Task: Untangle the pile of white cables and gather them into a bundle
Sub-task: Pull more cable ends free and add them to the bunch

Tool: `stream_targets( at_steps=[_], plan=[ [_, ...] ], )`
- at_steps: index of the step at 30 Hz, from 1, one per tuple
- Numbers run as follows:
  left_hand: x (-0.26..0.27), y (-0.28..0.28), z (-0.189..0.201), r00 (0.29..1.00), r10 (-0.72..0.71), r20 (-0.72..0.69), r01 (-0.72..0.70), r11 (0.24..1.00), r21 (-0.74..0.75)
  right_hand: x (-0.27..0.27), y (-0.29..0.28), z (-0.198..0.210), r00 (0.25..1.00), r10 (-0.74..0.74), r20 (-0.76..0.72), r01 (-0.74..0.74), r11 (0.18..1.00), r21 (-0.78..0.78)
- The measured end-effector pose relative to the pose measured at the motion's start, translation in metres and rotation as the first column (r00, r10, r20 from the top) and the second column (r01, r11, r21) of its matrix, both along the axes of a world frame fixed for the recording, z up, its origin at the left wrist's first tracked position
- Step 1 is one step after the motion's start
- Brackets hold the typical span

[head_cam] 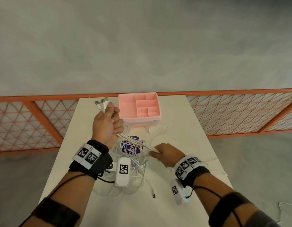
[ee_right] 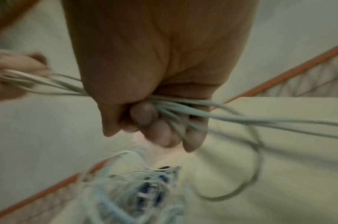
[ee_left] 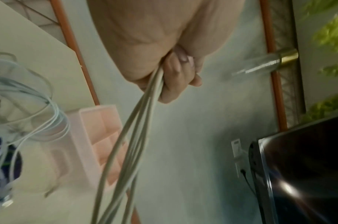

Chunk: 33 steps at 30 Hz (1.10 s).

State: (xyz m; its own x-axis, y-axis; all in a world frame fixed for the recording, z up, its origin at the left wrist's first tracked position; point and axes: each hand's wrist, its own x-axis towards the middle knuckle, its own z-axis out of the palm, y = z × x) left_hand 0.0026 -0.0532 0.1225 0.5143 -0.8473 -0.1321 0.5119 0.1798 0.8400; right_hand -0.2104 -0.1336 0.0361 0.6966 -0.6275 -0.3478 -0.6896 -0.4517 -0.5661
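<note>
My left hand [head_cam: 107, 123] is raised over the table and grips several white cables in a fist; their plug ends [head_cam: 101, 103] stick out past the thumb. The same cables [ee_left: 131, 131] run down from the curled fingers in the left wrist view. They stretch taut to my right hand [head_cam: 163, 154], which holds them lower and to the right. In the right wrist view its fingers [ee_right: 160, 133] curl round the strands [ee_right: 231, 119]. A loose tangle of white cables [head_cam: 133, 169] lies on the table between both wrists, partly under the left wrist camera.
A pink compartment tray [head_cam: 125, 105] stands at the table's far edge, close to my left hand. A purple round item [head_cam: 131, 147] lies under the tangle. A loose USB plug [head_cam: 153, 194] lies near the front. An orange mesh fence [head_cam: 240, 112] runs behind the white table [head_cam: 183, 128].
</note>
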Motion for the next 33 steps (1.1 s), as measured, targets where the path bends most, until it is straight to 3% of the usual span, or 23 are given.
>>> stream_targets(
  at_steps=[5, 10, 13, 16, 20, 23, 26, 29, 33],
  plan=[
    [0.029, 0.000, 0.007, 0.996, 0.091, 0.007, -0.090, 0.995, -0.045, -0.076, -0.040, -0.028, 0.953, -0.251, -0.171, 0.221, 0.959, -0.179],
    [0.042, 0.002, -0.005, 0.988, 0.155, 0.014, -0.155, 0.988, 0.005, -0.148, -0.077, -0.025, 0.841, -0.452, -0.298, 0.341, 0.870, -0.357],
    [0.044, 0.004, -0.020, 0.985, 0.168, 0.033, -0.170, 0.983, 0.063, -0.184, -0.099, -0.014, 0.756, -0.590, -0.285, 0.436, 0.777, -0.454],
    [0.046, 0.009, -0.038, 0.986, 0.166, 0.017, -0.166, 0.977, 0.134, -0.215, -0.115, -0.001, 0.642, -0.739, -0.204, 0.532, 0.621, -0.575],
    [0.038, 0.016, -0.058, 0.994, 0.104, 0.016, -0.105, 0.970, 0.217, -0.228, -0.109, -0.007, 0.547, -0.817, -0.183, 0.527, 0.506, -0.683],
    [0.028, 0.020, -0.065, 0.997, 0.059, 0.040, -0.067, 0.963, 0.261, -0.225, -0.097, -0.036, 0.537, -0.784, -0.311, 0.512, 0.596, -0.618],
    [0.020, 0.023, -0.067, 0.997, 0.006, 0.073, -0.028, 0.952, 0.304, -0.219, -0.081, -0.075, 0.607, -0.620, -0.496, 0.393, 0.777, -0.492],
    [0.012, 0.024, -0.069, 0.992, -0.090, 0.091, 0.054, 0.940, 0.336, -0.204, -0.054, -0.104, 0.603, -0.447, -0.661, 0.285, 0.894, -0.345],
    [0.001, 0.024, -0.069, 0.984, -0.168, -0.059, 0.178, 0.932, 0.315, -0.179, -0.051, -0.115, 0.612, -0.428, -0.665, 0.375, 0.897, -0.233]
  ],
)
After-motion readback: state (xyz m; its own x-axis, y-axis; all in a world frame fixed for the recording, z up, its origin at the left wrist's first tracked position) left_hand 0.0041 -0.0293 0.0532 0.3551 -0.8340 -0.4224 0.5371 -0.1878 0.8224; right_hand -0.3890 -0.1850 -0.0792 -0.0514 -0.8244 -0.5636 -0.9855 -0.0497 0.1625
